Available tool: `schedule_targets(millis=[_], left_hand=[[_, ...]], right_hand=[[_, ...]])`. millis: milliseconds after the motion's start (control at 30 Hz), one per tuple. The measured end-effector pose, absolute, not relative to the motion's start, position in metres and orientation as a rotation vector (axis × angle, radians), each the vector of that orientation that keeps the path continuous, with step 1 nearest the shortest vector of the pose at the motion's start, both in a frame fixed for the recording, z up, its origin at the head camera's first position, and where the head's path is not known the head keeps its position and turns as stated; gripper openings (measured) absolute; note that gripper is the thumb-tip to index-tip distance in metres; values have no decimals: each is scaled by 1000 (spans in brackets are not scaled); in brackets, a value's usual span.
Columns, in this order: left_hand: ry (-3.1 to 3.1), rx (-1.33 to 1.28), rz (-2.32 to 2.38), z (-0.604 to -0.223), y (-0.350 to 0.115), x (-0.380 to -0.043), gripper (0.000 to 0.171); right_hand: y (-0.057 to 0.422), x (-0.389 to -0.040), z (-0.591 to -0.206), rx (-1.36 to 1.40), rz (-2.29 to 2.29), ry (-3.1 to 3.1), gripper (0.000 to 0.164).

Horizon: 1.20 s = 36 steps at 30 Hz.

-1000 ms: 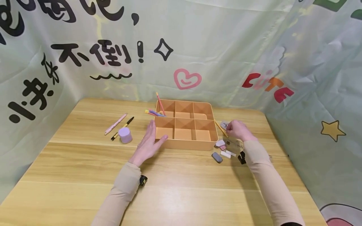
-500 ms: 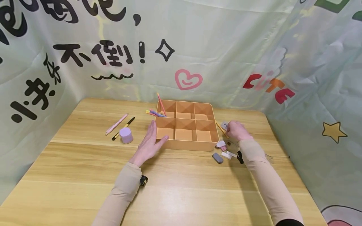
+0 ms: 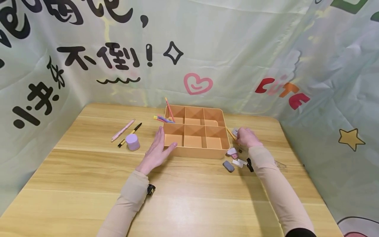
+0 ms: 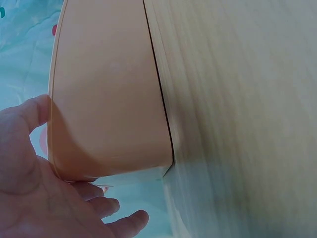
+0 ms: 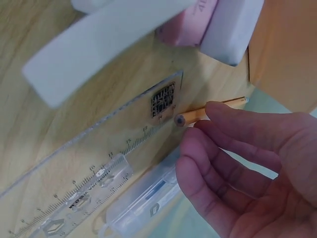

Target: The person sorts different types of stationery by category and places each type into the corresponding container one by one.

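Note:
An orange six-compartment organizer box (image 3: 195, 153) stands on the table. My left hand (image 3: 155, 151) rests at its near left corner, fingers along the side and thumb at the front rim. In the left wrist view that thumb (image 4: 37, 110) touches the rim, and the other fingers extend past the corner. Right of the box, my right hand (image 3: 248, 137) pinches a yellow pencil (image 5: 237, 101) near one end between thumb and forefinger. The pencil's other end lies close to the box wall. A clear ruler (image 5: 133, 111) and a translucent plastic item (image 5: 143, 198) lie just beside that hand.
Several erasers, including a grey one (image 3: 228, 166) and a white one (image 3: 237, 163), lie near the box's right front corner. Colored pencils (image 3: 164, 119) lean in the back left compartment. Left of the box are a purple round object (image 3: 132, 142), a black-and-gold pen (image 3: 136, 128) and a pink pen (image 3: 122, 130).
My right hand has shifted slightly left and toward me, to the yellow pencil. The left hand stays at the box corner; the camera view has drifted slightly.

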State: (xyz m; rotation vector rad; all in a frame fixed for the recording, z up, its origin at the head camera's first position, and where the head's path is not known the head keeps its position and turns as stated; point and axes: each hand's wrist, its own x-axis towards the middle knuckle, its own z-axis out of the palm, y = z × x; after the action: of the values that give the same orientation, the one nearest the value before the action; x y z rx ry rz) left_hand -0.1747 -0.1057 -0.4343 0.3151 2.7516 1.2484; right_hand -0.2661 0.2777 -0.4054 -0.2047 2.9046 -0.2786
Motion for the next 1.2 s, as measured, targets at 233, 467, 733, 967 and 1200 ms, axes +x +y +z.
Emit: schedule_targets(millis=[233, 467, 733, 967, 1200], left_hand=[[2752, 316, 1244, -434, -106, -175, 94], [2751, 310, 1243, -435, -106, -174, 95], [2750, 310, 1250, -435, -105, -174, 95], [2749, 310, 1244, -435, -105, -174, 95], [2755, 308, 1237, -434, -105, -175, 95]], right_hand=[[275, -265, -407, -151, -283, 2888, 16], [271, -265, -408, -101, -285, 2866, 22], [272, -265, -410, -85, -251, 2879, 16], [279, -263, -412, -180, -383, 2874, 21], [290, -263, -412, -198, -679, 2824, 23]])
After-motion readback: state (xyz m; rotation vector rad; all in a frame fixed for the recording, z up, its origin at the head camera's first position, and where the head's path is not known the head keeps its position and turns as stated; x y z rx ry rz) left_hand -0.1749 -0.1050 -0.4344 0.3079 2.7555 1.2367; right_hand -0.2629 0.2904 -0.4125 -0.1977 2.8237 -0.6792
